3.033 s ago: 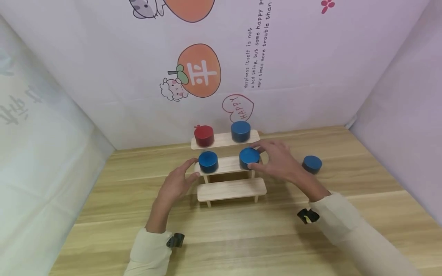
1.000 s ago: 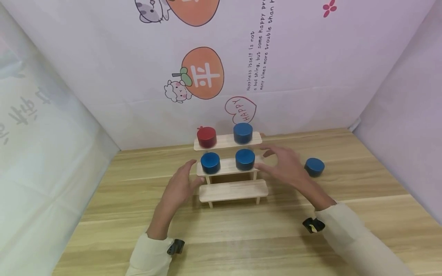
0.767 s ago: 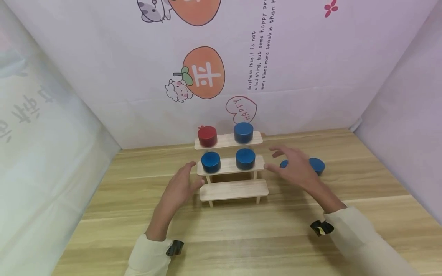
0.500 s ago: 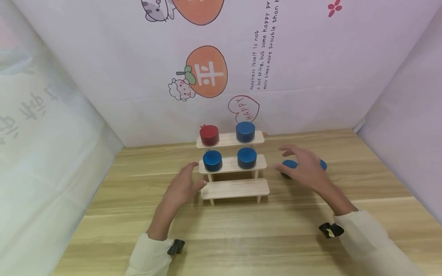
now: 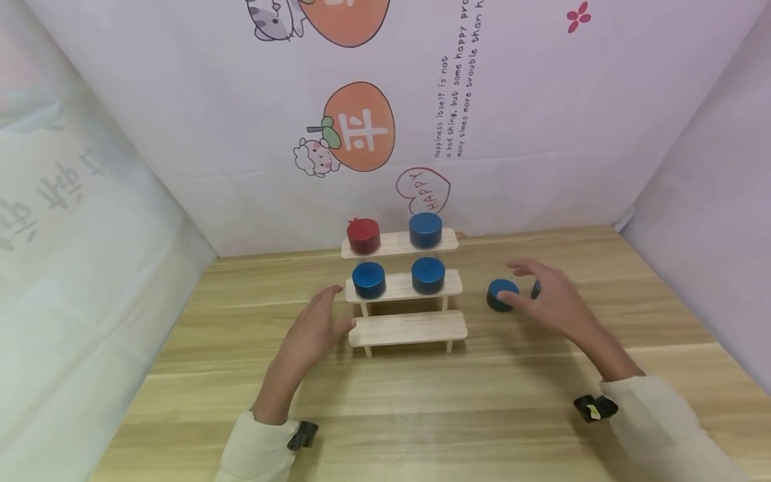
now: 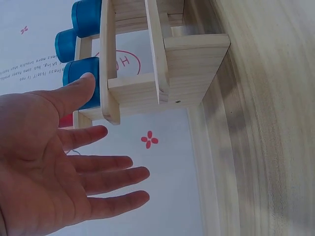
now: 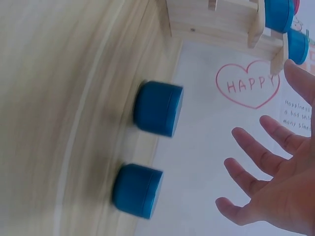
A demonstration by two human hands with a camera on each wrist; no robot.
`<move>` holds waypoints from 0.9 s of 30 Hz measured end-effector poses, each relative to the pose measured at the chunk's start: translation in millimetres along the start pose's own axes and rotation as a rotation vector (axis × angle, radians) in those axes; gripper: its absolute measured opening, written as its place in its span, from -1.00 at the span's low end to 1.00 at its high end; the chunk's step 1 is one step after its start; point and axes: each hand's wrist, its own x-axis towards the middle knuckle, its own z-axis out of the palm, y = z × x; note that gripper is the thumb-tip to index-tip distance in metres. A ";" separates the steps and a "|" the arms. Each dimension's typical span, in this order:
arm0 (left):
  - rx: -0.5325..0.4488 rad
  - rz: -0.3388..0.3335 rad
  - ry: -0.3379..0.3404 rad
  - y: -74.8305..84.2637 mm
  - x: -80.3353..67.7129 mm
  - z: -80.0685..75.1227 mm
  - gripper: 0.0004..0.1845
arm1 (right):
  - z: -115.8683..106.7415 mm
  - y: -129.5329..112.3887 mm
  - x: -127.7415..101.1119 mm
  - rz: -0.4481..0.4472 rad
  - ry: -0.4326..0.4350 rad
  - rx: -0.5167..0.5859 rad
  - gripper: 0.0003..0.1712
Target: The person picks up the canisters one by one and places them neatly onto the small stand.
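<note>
A three-tier wooden stand point(image 5: 408, 328) holds a red round tin point(image 5: 364, 236) and a blue tin point(image 5: 425, 230) on its top tier. Two more blue tins, a left one point(image 5: 369, 280) and a right one point(image 5: 428, 276), sit on the middle tier. My left hand point(image 5: 310, 335) is beside the stand's left end, fingers spread and holding nothing. Right of the stand, my right hand point(image 5: 557, 301) hovers with relaxed fingers above two blue tins on the table, the nearer-to-stand one point(image 7: 158, 108) and the outer one point(image 7: 138, 191), the latter mostly hidden by the hand in the head view.
The wooden table point(image 5: 397, 408) runs back to a printed white cloth point(image 5: 512, 134). Cloth walls stand at the left point(image 5: 90, 268) and right point(image 5: 711, 201). The stand's lowest tier bears nothing.
My right hand has let go of the blue tin on the middle tier's right, which now sits slightly further left, and has moved right over the table's tins. My left hand stays by the stand.
</note>
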 end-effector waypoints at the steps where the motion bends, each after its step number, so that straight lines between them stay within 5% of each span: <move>1: 0.000 0.003 0.000 -0.1 -0.6 0.4 -0.28 | -0.5 3.3 -1.2 0.001 0.000 0.000 -0.24; 27: 0.086 0.038 -0.021 -12.1 -20.4 26.4 -0.39 | -19.7 74.0 -11.4 -0.012 -0.019 -0.095 -0.20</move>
